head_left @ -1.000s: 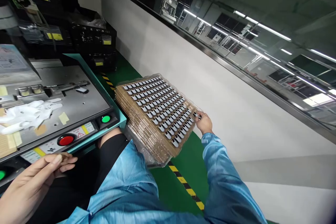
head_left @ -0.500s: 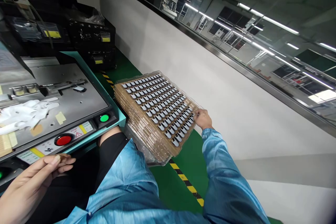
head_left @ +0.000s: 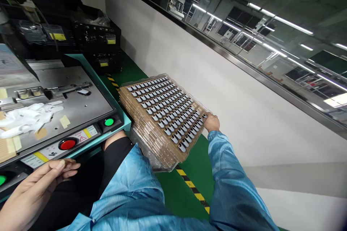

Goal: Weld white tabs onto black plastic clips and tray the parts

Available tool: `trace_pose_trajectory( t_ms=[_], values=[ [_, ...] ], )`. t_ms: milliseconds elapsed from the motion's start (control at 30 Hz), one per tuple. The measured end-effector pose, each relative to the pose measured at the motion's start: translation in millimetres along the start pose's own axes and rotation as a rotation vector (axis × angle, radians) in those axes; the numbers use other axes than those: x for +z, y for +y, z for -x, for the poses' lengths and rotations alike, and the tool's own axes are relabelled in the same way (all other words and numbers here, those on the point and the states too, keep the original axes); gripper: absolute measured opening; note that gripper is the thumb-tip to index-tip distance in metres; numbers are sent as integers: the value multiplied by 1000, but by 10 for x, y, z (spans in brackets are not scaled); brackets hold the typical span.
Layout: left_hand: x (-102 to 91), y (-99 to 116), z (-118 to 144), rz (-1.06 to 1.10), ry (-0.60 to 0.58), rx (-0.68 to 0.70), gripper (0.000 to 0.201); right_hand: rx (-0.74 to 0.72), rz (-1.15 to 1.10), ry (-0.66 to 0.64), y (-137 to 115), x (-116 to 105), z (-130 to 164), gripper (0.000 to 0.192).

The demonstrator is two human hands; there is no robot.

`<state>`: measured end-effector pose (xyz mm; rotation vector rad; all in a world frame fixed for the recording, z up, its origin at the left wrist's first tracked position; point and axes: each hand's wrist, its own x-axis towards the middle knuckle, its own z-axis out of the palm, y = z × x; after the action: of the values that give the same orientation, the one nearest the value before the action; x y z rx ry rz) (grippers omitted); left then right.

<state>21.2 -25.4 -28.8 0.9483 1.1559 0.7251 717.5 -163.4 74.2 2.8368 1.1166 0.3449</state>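
Two hands at work, far apart. Right hand (head_left: 211, 122) reaches to the far corner of the top tray (head_left: 165, 110), fingertips pinched at a small part in the corner pocket; whether the part is actually gripped, I cannot tell. The tray tops a stack beside the machine (head_left: 62, 108), over the green floor. Left hand (head_left: 38, 187) hangs near the red button (head_left: 67, 144), fingers loosely curled together, apparently pinching something small. Judged step: picking a part from the tray. The next move calls for a clean lift straight out of the pocket.
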Motion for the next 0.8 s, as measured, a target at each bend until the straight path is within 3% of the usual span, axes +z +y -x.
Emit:
trace_pose_trajectory(
  t_ms=[333,433,533,667,800],
  values=[
    [6,11,16,64,-37,-25,37,16,-23,26,-130,-43,12,44],
    [85,100,50,59,-11,-15,47,-24,-71,47,-222,-113,4,40],
    [182,258,91,28,-47,88,49,-83,-142,139,-416,-229,-155,31],
    [210,490,50,-43,-45,259,44,-237,-323,252,-1061,-544,-540,13],
    [163,651,-6,-205,-4,423,45,-611,-422,251,-2183,-1101,-564,13]
  ],
)
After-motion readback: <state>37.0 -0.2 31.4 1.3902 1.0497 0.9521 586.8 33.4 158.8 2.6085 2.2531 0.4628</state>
